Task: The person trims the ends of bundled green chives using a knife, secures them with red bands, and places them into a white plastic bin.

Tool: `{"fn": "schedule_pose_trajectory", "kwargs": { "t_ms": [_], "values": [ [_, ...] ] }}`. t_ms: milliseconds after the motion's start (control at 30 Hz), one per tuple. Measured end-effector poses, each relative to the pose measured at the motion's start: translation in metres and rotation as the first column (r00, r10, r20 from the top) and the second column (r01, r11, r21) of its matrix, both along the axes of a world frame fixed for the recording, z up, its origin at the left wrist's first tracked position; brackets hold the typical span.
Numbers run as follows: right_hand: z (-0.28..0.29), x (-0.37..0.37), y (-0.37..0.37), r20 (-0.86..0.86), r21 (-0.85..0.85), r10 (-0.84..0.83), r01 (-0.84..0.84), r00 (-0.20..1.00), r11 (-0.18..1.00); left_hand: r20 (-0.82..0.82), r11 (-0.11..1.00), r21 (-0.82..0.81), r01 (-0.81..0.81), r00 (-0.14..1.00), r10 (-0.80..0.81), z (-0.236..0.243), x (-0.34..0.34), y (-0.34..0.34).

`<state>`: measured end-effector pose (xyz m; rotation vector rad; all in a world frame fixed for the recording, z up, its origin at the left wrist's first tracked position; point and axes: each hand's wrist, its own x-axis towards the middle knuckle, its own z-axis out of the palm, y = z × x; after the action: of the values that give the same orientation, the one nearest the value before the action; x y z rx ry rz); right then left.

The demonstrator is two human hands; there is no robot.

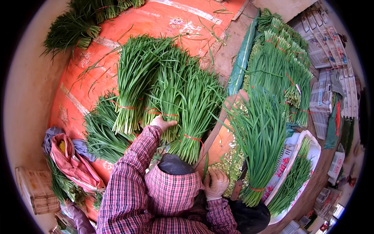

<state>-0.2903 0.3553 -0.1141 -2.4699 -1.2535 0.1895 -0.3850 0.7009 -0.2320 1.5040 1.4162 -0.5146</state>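
My left hand [163, 123], in a pale glove, is closed on a bundle of garlic chives [170, 97] near its red band, thumb pointing right. Another banded bundle [140, 78] lies to its left and a third [196, 105] to its right. My right hand [216, 183], gloved too, is lower, its fingers curled beside pale chive trimmings [230, 158]; what they hold, if anything, is hidden. A dark flat blade-like piece [239, 183] lies just right of it. Farther right is a large chive bundle [259, 144], banded near its cut ends.
An orange sheet [136, 23] covers the floor. Stacked chive bundles [276, 62] stand at the far right behind a green plastic roll [242, 58]. A white crate [311, 150] holds chives. Pink cloth [74, 163] lies left. Another gloved hand [72, 210] shows at lower left.
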Motion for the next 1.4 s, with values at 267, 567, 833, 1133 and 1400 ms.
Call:
{"fn": "schedule_pose_trajectory", "kwargs": {
  "t_ms": [267, 567, 833, 1133, 1400],
  "values": [
    [0.005, 0.001, 0.005, 0.002, 0.034, 0.023, -0.023, 1.0, 0.999, 0.225, 0.963, 0.01, -0.271, 0.939, 0.262, -0.029, -0.008, -0.026],
    [0.019, 0.006, 0.011, -0.062, 0.076, 0.015, -0.011, 0.998, 0.997, 0.377, 0.891, -0.232, -0.391, 0.808, 0.453, 0.048, -0.029, 0.016],
    [0.008, 0.001, 0.004, -0.016, 0.179, 0.009, -0.006, 1.0, 0.984, 0.588, 0.827, -0.395, -0.4, 0.581, 0.563, 0.186, -0.09, 0.024],
    [0.11, 0.05, 0.051, 0.1, 0.199, 0.167, -0.184, 0.981, 0.963, 0.834, 0.987, -0.113, -0.112, 0.529, 0.156, 0.306, -0.092, 0.02],
    [0.288, 0.057, 0.113, 0.608, 0.118, 0.351, -0.518, 0.712, 0.847, 0.784, 0.929, -0.003, 0.369, 0.578, -0.227, 0.433, -0.062, -0.008]
  ]
}}
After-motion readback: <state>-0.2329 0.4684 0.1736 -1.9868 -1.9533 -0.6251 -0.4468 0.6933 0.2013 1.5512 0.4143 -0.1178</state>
